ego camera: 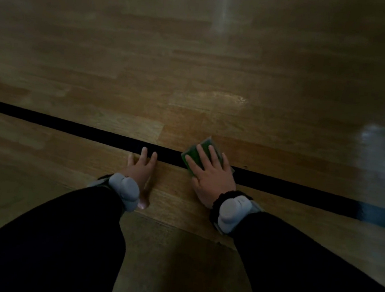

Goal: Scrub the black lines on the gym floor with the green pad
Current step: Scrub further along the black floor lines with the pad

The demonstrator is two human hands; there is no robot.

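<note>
We press our right hand (211,173) flat on the green pad (197,154), fingers straight and spread over its top; the pad lies under our palm and fingers, sitting across the black line (94,131) on the wooden gym floor (194,63); its far corner sticks out beyond our fingertips. Our left hand (141,166) rests open on the floor just to the left of the pad, holding nothing; its fingers are straight and spread, their tips touching the near edge of the line, its thumb pointing back toward us. The line runs from far beyond our left hand, under the pad, and on past our right hand. Both wrists carry grey bands (125,190) above dark sleeves (60,239).
</note>
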